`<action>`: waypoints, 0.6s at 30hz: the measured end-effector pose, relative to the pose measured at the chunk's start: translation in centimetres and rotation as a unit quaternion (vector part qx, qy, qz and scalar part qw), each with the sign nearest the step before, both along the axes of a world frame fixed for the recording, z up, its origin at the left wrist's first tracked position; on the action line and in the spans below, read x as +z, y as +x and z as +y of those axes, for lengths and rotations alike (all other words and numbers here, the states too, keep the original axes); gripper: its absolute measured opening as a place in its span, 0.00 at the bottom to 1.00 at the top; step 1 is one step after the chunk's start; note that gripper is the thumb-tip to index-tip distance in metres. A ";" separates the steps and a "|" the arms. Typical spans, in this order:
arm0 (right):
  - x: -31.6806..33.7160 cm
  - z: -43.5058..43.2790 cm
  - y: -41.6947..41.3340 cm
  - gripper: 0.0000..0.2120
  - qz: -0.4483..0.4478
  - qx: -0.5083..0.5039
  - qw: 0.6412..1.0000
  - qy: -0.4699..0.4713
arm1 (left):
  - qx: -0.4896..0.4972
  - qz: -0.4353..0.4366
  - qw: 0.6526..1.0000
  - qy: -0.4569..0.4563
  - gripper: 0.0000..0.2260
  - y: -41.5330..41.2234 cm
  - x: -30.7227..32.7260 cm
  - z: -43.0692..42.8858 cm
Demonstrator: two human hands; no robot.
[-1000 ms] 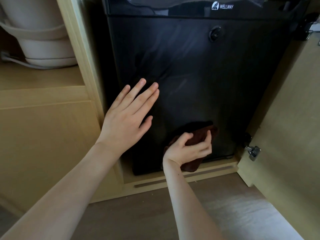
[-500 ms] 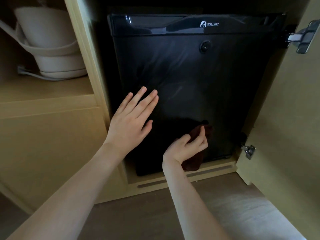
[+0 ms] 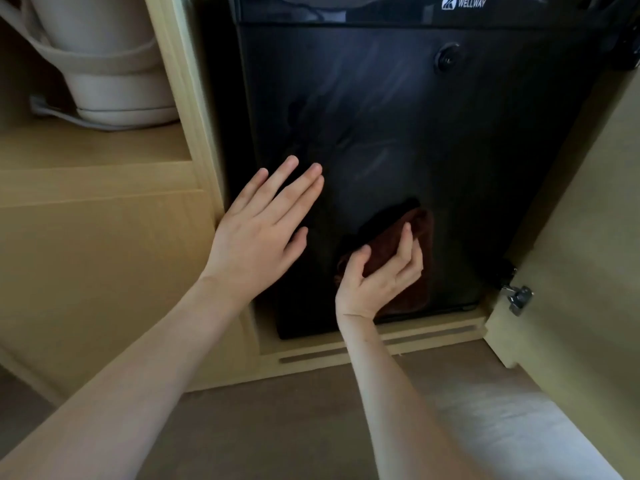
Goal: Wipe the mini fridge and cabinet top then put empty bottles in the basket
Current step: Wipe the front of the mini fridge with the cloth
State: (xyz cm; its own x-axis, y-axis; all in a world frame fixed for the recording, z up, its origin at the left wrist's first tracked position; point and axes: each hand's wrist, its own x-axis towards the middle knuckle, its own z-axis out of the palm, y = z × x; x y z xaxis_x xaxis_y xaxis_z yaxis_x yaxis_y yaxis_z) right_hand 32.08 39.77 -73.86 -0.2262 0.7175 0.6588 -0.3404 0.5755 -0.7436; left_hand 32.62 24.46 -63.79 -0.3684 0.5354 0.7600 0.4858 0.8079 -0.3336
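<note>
The black Wellway mini fridge (image 3: 398, 133) stands inside a light wooden cabinet (image 3: 104, 254) whose door (image 3: 581, 271) hangs open at the right. The left hand (image 3: 263, 233) lies flat with fingers spread on the fridge door's lower left part. Just beside it, the right hand (image 3: 377, 275) presses a dark brown cloth (image 3: 391, 247) against the lower door, fingers curled over it. On the shelf at left sits a white kettle (image 3: 104, 64) with its cord.

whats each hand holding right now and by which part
The right hand grips a dark brown cloth by its bunched middle, against the mini fridge door. The left hand holds nothing.
</note>
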 end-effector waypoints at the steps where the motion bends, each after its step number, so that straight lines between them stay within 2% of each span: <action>1: -0.4 -0.5 0.4 0.27 -0.005 0.003 0.999 -0.037 | 0.002 -0.002 1.000 0.005 0.28 0.1 0.1 0.0; 6: 2.8 -2.2 0.3 0.23 0.010 0.011 0.988 -0.155 | 0.002 -0.017 1.000 0.003 0.28 0.4 0.3 0.4; 8: 4.6 -2.8 0.5 0.21 0.034 0.026 0.985 -0.168 | 0.003 -0.017 1.000 0.000 0.28 0.5 0.4 0.2; 14: 6.2 -2.7 -0.5 0.21 0.105 0.041 0.992 -0.057 | 0.000 0.011 1.000 -0.024 0.28 0.1 0.2 -0.2; 18: -0.6 -2.5 0.9 0.21 0.030 0.053 0.997 0.047 | 0.006 0.020 0.999 -0.024 0.27 -0.1 -0.1 -0.4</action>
